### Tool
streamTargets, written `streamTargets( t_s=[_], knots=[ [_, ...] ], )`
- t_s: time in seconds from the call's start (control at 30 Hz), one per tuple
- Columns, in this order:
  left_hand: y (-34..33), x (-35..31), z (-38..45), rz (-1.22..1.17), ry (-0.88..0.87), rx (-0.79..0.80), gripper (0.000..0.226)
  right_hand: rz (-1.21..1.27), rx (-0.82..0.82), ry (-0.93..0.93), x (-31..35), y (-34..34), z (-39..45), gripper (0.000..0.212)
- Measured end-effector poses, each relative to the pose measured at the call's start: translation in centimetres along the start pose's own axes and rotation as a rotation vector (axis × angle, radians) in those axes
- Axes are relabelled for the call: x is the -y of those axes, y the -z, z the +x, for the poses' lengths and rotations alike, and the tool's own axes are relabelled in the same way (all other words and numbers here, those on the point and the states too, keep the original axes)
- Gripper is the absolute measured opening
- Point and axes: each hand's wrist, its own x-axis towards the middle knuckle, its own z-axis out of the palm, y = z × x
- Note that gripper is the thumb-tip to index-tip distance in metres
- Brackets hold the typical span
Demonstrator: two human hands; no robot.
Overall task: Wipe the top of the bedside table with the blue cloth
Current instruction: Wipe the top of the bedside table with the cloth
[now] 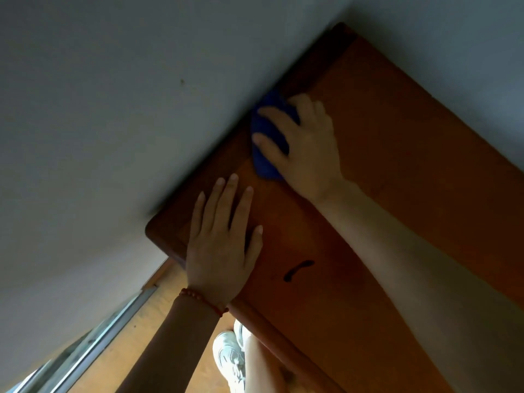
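The bedside table (397,143) has a reddish-brown wooden top that runs diagonally across the view, its far edge against the wall. A dark curved mark (297,270) shows on the wood near the front edge. My right hand (306,154) presses flat on the crumpled blue cloth (265,154) at the table's far edge beside the wall, fingers spread over it. My left hand (224,242) lies flat on the near left corner of the top, fingers apart, holding nothing, with a red bead bracelet on the wrist.
A pale grey wall (113,109) borders the table's far side. Below lie a wooden floor (136,341), a metal window or door rail (93,344) at lower left, and my white shoe (229,355) by the table's front edge.
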Motion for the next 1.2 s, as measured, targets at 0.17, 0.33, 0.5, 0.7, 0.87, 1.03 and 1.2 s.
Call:
streamTargets(
  t_s=[0.17,0.33,0.5,0.7,0.87,1.03,1.2],
  knots=[
    [0.1,0.1,-0.3,-0.023,0.014,-0.044,0.049,-0.038,-0.019,-0.122,-2.6,1.0,2.4,0.045],
    [0.7,1.0,-2.7,0.009,0.134,-0.118,0.052,0.008,0.035,0.023,2.6,-0.7,-1.4,0.045],
    [0.8,1.9,-5.2,0.033,0.217,-0.115,0.057,-0.045,0.04,-0.029,0.1,0.5,-0.3,0.045],
    [0.5,2.1,-5.7,0.03,0.196,-0.149,0.059,0.004,0.103,0.074,4.7,-0.9,-3.8,0.048],
    [0.2,2.2,-5.6,0.027,0.191,-0.161,0.058,-0.036,0.047,-0.088,2.7,-0.4,-1.4,0.046],
    [0.0,2.0,-5.6,0.012,0.191,-0.201,0.058,-0.01,0.11,0.079,6.2,-1.7,-3.7,0.049],
    [0.0,1.1,-6.3,0.058,0.352,-0.178,0.059,0.026,0.148,0.126,4.8,-1.1,-2.3,0.046]
  ],
)
